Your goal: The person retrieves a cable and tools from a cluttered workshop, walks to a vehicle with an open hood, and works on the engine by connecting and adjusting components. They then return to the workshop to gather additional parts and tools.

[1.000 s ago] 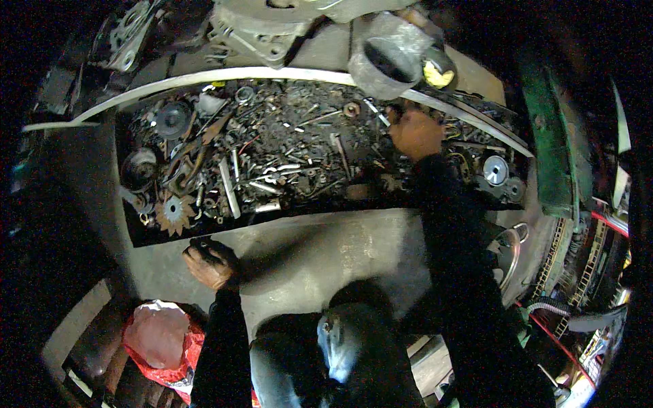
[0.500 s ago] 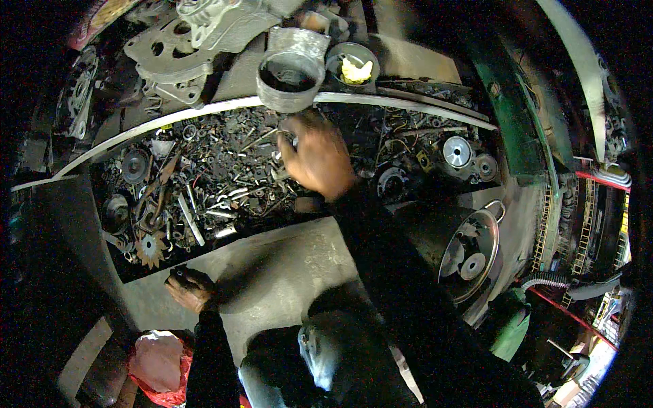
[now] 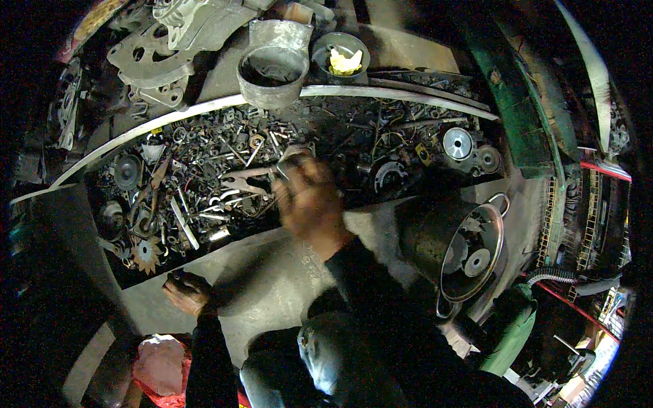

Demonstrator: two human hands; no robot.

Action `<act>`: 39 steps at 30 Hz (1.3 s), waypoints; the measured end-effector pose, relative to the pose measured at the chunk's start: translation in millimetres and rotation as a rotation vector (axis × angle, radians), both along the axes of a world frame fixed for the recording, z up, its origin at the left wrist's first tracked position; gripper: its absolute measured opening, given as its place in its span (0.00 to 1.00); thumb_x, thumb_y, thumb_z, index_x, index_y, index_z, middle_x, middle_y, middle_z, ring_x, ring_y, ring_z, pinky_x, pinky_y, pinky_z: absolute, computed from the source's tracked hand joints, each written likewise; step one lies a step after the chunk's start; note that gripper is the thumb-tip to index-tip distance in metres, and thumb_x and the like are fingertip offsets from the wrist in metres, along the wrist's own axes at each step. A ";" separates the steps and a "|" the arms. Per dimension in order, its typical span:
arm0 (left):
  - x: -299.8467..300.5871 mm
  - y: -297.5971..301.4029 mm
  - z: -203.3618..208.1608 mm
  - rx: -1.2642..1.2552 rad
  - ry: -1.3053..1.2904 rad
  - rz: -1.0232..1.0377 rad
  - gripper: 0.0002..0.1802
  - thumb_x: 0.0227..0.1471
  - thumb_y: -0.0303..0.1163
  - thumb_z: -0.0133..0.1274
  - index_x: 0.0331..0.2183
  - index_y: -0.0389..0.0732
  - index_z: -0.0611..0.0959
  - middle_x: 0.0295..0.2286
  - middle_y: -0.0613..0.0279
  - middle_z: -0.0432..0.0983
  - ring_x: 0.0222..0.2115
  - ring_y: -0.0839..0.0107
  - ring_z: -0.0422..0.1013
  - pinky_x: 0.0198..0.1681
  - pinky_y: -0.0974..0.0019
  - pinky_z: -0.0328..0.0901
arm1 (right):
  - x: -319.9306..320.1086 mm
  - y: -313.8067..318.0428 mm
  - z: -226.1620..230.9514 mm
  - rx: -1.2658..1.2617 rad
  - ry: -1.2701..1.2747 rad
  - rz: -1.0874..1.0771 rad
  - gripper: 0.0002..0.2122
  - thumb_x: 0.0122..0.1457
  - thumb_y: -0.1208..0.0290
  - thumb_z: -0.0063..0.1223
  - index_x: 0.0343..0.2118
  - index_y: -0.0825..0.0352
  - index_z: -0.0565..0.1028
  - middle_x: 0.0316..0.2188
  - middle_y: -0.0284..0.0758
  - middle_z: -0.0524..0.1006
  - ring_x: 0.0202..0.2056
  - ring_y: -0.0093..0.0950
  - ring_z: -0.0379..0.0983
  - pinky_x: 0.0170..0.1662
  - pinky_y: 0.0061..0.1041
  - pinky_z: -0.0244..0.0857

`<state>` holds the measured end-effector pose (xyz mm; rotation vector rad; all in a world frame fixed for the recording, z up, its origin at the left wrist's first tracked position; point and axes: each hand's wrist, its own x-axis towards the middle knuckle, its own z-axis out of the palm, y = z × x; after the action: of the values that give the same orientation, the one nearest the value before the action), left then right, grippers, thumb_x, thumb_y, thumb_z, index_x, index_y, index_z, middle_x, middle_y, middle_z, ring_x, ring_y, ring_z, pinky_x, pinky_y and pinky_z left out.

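Observation:
My right hand [image 3: 309,204] is over the near middle of a dark bed of loose metal parts [image 3: 218,139]. Motion smears its fingers, so any grip is hidden. A grey metal piece [image 3: 296,151] shows just beyond the fingertips; whether they touch it I cannot tell. Left of this hand lies a flat, fork-ended metal piece [image 3: 245,180] among small bolts and fittings. My left hand [image 3: 187,292] is at the near left edge of the parts, fingers curled around something dark that I cannot make out.
A round metal pot [image 3: 500,245] with discs inside stands at right. Beyond a pale strip [image 3: 224,103] are a grey cylindrical housing [image 3: 272,95], a bowl [image 3: 316,58] holding something yellow, and large castings [image 3: 146,68]. A toothed disc [image 3: 145,256] lies at near left.
My right hand has drawn back toward me from the far side of the parts. The fork-ended piece now shows beside it. My left hand stays nearly in place. The whole view has shifted slightly.

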<state>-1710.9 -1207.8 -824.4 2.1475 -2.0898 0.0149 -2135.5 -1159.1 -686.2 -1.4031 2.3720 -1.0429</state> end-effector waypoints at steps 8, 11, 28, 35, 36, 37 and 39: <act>-3.7 -3.8 9.9 0.053 -0.044 -0.033 0.30 0.60 0.46 0.47 0.56 0.34 0.72 0.54 0.33 0.68 0.58 0.34 0.60 0.60 0.39 0.56 | -179.4 -21.0 -39.3 0.435 0.397 -0.007 0.15 0.48 0.68 0.64 0.38 0.68 0.79 0.36 0.49 0.79 0.43 0.49 0.74 0.47 0.46 0.70; 6.6 -1.5 -5.8 -0.113 -0.054 -0.059 0.33 0.58 0.48 0.48 0.58 0.35 0.70 0.56 0.33 0.66 0.58 0.35 0.61 0.61 0.41 0.56 | -199.1 -13.4 -38.9 0.598 0.313 -0.027 0.16 0.47 0.67 0.66 0.37 0.68 0.78 0.34 0.48 0.79 0.40 0.49 0.75 0.44 0.45 0.70; -10.0 -6.7 12.4 -0.034 -0.013 -0.059 0.29 0.61 0.46 0.46 0.56 0.35 0.72 0.55 0.35 0.68 0.60 0.35 0.59 0.60 0.38 0.56 | -213.6 5.3 -41.6 0.428 0.422 0.187 0.12 0.57 0.62 0.60 0.40 0.63 0.82 0.33 0.49 0.81 0.36 0.51 0.77 0.42 0.45 0.72; 9.3 -1.0 -8.1 -0.170 -0.024 -0.096 0.32 0.59 0.48 0.48 0.56 0.34 0.71 0.55 0.32 0.68 0.59 0.35 0.60 0.61 0.39 0.55 | -215.3 -8.7 -35.3 0.423 0.390 0.166 0.14 0.56 0.61 0.61 0.40 0.65 0.81 0.30 0.49 0.80 0.33 0.52 0.77 0.39 0.47 0.72; 8.7 -0.5 -8.8 -0.193 -0.030 -0.099 0.32 0.59 0.48 0.47 0.56 0.34 0.71 0.55 0.31 0.67 0.59 0.35 0.60 0.61 0.40 0.55 | -213.8 -8.8 -35.6 0.424 0.402 0.180 0.14 0.56 0.61 0.61 0.40 0.65 0.81 0.31 0.49 0.81 0.33 0.51 0.77 0.38 0.47 0.72; 7.4 -0.5 -8.6 -0.216 -0.036 -0.104 0.31 0.58 0.47 0.47 0.56 0.34 0.71 0.55 0.30 0.67 0.59 0.35 0.60 0.62 0.40 0.55 | -212.1 -7.8 -35.7 0.424 0.413 0.193 0.15 0.56 0.61 0.61 0.41 0.65 0.81 0.31 0.49 0.81 0.33 0.51 0.77 0.38 0.48 0.72; 3.0 -0.4 -7.0 -0.212 -0.028 -0.099 0.29 0.57 0.46 0.48 0.54 0.35 0.72 0.53 0.32 0.69 0.58 0.35 0.61 0.62 0.40 0.56 | -209.7 -7.3 -35.9 0.452 0.421 0.205 0.15 0.56 0.60 0.61 0.40 0.65 0.81 0.31 0.48 0.81 0.33 0.51 0.77 0.38 0.48 0.72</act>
<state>-1707.9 -1208.2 -831.4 1.9315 -2.1010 0.2453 -2345.2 -1166.4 -722.1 -1.7505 2.4406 -0.1448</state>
